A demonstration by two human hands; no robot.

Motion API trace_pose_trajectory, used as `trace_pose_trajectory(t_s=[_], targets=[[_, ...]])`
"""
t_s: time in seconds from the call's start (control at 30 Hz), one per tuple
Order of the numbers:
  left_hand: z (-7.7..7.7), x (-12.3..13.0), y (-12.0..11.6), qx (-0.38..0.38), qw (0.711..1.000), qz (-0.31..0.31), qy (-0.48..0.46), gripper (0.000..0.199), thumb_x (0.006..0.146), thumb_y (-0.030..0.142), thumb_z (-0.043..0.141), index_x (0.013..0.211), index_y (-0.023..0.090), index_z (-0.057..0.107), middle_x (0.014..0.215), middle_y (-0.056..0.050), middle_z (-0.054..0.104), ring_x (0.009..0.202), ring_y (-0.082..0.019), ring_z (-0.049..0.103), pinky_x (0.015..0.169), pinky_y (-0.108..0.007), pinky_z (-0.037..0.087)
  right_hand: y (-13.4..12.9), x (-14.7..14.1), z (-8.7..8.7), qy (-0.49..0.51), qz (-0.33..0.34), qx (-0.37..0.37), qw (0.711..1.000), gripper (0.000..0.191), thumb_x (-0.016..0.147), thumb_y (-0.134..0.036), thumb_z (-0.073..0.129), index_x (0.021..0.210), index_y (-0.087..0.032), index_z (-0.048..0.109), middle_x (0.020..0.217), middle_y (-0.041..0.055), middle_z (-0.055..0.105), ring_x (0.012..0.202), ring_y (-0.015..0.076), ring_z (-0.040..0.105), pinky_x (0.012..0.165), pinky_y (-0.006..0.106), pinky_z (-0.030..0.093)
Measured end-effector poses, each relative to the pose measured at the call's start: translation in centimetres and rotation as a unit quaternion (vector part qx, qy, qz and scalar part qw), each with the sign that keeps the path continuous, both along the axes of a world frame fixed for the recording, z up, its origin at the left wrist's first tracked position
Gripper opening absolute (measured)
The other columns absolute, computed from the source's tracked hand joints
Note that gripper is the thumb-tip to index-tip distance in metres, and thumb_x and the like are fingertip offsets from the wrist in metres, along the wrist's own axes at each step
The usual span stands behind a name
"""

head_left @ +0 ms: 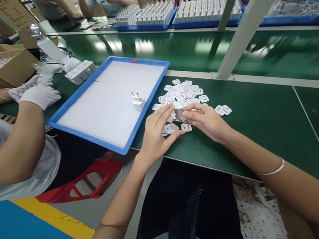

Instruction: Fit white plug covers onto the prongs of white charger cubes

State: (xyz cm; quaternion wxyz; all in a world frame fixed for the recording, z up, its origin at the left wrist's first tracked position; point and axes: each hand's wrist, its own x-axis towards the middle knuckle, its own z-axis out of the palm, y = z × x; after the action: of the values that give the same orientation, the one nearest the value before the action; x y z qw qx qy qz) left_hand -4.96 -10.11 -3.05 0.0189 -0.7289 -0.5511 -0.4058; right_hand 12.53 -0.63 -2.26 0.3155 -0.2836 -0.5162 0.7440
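Observation:
My right hand (208, 121) pinches a small white block, seemingly a charger (179, 114), between thumb and fingertips; the fingers partly cover it. Close on its left is my left hand (157, 133), fingers stretched out and thumb apart. Whether the left fingertips touch the block, I cannot tell. Under and behind both hands lies a loose pile of flat white rounded pieces (182, 94) with small slots. Two more such pieces (223, 109) lie to the right of the pile. A white two-pin plug charger (138, 101) stands in the blue-rimmed tray (126, 146) to the left.
A co-worker's gloved hands (39, 95) are at the left, near small white boxes (81, 71) and cartons (0, 64). A metal post (240, 39) rises behind the pile. Across the green table (270, 113), blue trays hold rows of white chargers (208, 9). A red stool (87, 183) stands below.

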Motion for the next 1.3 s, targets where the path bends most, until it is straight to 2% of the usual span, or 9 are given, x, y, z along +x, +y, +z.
trace_pose_trajectory(t_s=[0.2,0.33,0.43,0.63,0.8,0.93,1.13,1.2,1.3], targets=[[1.1,1.4,4.3,0.010,0.998,-0.026,0.065,0.040,0.095,0.027,0.061,0.134,0.020,0.057,0.132,-0.010,0.068,0.123,-0.023,0.064,0.106,-0.040,0.045,0.7,0.4,0.0,0.104,-0.012,-0.146,0.984,0.020,0.080,-0.029,0.081,0.082,-0.017,0.065,0.082,0.0001,0.064,0.079,0.0123,0.061,0.089,0.030,0.053],[2.1,1.8,5.2,-0.024,0.999,-0.013,0.040,0.042,0.088,0.021,0.071,0.129,0.022,0.062,0.128,-0.006,0.070,0.119,-0.024,0.067,0.110,-0.043,0.044,0.8,0.3,0.7,0.118,-0.025,-0.206,0.971,0.005,0.089,-0.021,0.070,0.086,-0.019,0.067,0.081,-0.0005,0.064,0.074,0.0112,0.058,0.095,0.030,0.053],[3.0,2.3,5.1,-0.071,0.997,0.000,0.026,0.050,0.085,0.019,0.074,0.133,0.024,0.062,0.127,-0.005,0.071,0.114,-0.023,0.069,0.112,-0.044,0.043,1.0,0.2,0.8,0.122,-0.032,-0.229,0.965,0.008,0.091,-0.015,0.065,0.086,-0.018,0.069,0.081,-0.0002,0.065,0.072,0.0099,0.057,0.089,0.026,0.055],[3.9,2.8,5.5,-0.152,0.986,0.054,0.026,0.053,0.078,0.027,0.081,0.129,0.027,0.067,0.110,-0.004,0.077,0.103,-0.024,0.072,0.115,-0.044,0.042,1.7,0.2,0.1,0.126,-0.012,-0.215,0.969,0.014,0.093,-0.016,0.062,0.084,-0.018,0.073,0.085,0.0029,0.071,0.072,0.0117,0.061,0.079,0.026,0.057],[4.8,2.8,6.6,-0.183,0.982,-0.015,-0.044,0.054,0.080,0.026,0.078,0.132,0.022,0.066,0.117,-0.006,0.075,0.111,-0.025,0.069,0.104,-0.037,0.051,2.3,0.4,0.8,0.131,-0.041,-0.217,0.966,0.019,0.095,-0.012,0.058,0.082,-0.016,0.071,0.083,0.0041,0.071,0.074,0.0122,0.064,0.082,0.027,0.057],[5.9,3.9,8.9,-0.158,0.987,-0.035,-0.013,0.046,0.083,0.022,0.073,0.128,0.020,0.068,0.112,-0.006,0.076,0.107,-0.026,0.070,0.100,-0.037,0.052,3.8,1.4,1.6,0.141,-0.063,-0.202,0.967,0.019,0.097,-0.014,0.057,0.083,-0.017,0.069,0.079,0.0011,0.069,0.064,0.0085,0.059,0.085,0.025,0.056],[6.5,7.2,14.3,-0.120,0.988,-0.068,0.073,0.036,0.081,0.023,0.071,0.117,0.021,0.073,0.092,-0.004,0.076,0.091,-0.025,0.070,0.090,-0.038,0.051,8.0,5.2,2.2,0.115,-0.120,-0.087,0.982,0.009,0.094,-0.023,0.068,0.087,-0.017,0.067,0.084,0.0023,0.072,0.075,0.0123,0.067,0.090,0.032,0.057],[6.3,8.1,15.5,-0.101,0.987,-0.085,0.089,0.027,0.082,0.024,0.069,0.108,0.022,0.075,0.087,-0.003,0.076,0.087,-0.024,0.068,0.094,-0.040,0.049,9.0,6.4,2.4,0.102,-0.132,-0.084,0.982,0.010,0.094,-0.025,0.068,0.088,-0.017,0.067,0.089,0.0043,0.074,0.081,0.0148,0.070,0.093,0.033,0.058],[5.8,8.5,16.2,-0.070,0.989,-0.099,0.087,0.021,0.085,0.027,0.064,0.103,0.023,0.074,0.084,0.000,0.075,0.083,-0.021,0.068,0.110,-0.045,0.039,9.7,7.5,2.9,0.097,-0.108,-0.089,0.985,0.018,0.101,-0.026,0.057,0.093,-0.015,0.069,0.095,0.0080,0.075,0.094,0.0172,0.072,0.096,0.033,0.057]])
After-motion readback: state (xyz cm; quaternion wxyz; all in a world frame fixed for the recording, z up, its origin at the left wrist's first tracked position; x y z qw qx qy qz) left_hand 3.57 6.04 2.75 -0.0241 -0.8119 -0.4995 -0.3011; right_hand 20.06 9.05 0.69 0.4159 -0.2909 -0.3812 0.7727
